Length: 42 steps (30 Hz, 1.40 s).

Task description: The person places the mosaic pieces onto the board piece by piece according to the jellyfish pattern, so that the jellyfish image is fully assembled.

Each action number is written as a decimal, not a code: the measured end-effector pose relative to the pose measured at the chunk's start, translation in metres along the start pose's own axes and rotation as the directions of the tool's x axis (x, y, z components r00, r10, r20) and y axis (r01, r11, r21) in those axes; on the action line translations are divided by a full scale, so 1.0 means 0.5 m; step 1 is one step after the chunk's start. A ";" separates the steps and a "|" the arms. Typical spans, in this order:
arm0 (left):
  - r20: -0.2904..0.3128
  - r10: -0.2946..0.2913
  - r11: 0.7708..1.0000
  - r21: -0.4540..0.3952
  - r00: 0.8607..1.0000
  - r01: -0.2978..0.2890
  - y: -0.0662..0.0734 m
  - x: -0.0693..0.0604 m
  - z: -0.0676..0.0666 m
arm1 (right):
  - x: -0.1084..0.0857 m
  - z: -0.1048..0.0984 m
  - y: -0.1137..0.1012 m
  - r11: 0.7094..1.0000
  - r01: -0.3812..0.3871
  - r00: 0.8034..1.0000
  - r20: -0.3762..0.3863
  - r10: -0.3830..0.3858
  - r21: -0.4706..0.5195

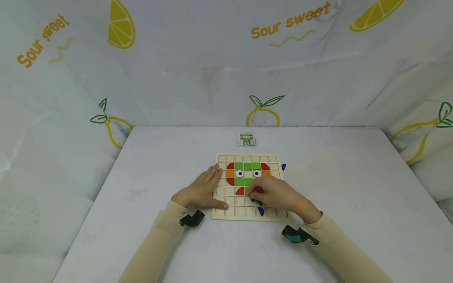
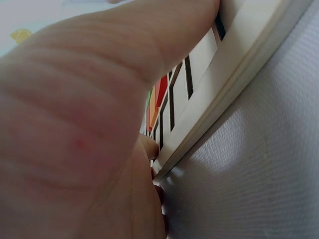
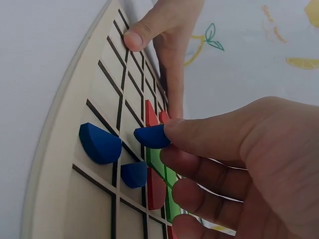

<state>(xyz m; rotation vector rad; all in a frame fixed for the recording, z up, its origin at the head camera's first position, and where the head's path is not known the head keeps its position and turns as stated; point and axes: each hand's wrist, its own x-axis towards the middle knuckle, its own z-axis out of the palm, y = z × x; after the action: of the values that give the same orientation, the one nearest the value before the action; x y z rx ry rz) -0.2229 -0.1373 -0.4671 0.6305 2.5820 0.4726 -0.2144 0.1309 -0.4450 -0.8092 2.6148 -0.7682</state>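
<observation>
A wooden grid board lies on the table with red, green and orange pieces and two eye pieces set in its cells. My left hand rests with spread fingers on the board's left edge, thumb near the lower left corner. Above the lower middle of the board, my right hand pinches a blue quarter-round piece between thumb and forefinger. Beneath it, a blue piece and another blue piece lie loose on the grid, by a red piece. My right hand hides part of the pattern in the head view.
A small card printed with a similar coloured figure lies beyond the board's far edge. One more blue piece is at the board's right edge. A white cloth with lemon prints hangs behind the table.
</observation>
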 end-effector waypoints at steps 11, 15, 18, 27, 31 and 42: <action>0.007 -0.005 1.000 -0.003 1.000 0.005 -0.002 -0.001 0.001 | -0.001 0.011 -0.010 0.999 0.002 1.000 0.010 -0.001 -0.045; -0.001 -0.005 1.000 -0.015 1.000 0.005 -0.004 -0.001 0.002 | 0.001 0.011 -0.014 0.997 -0.010 1.000 0.012 0.011 -0.075; 0.001 -0.008 1.000 -0.021 1.000 0.008 -0.005 0.000 0.003 | 0.002 0.011 -0.017 0.996 -0.021 1.000 0.009 0.022 -0.089; -0.001 -0.005 1.000 -0.012 1.000 0.005 -0.007 0.001 0.004 | 0.003 0.015 -0.023 0.994 -0.035 0.999 0.001 0.035 -0.108; 0.000 -0.003 1.000 -0.012 1.000 0.003 -0.006 0.001 0.003 | 0.005 0.019 -0.024 0.994 -0.041 0.999 -0.001 0.041 -0.103; 0.005 -0.002 1.000 -0.008 1.000 0.002 -0.005 -0.001 0.001 | -0.006 -0.011 -0.010 0.995 -0.095 0.994 -0.065 0.093 -0.033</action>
<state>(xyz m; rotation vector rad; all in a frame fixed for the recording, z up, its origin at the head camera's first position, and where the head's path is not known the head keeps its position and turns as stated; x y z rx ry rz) -0.2230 -0.1392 -0.4685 0.6251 2.5748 0.4795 -0.2120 0.1315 -0.4372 -0.6757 2.7082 -0.7342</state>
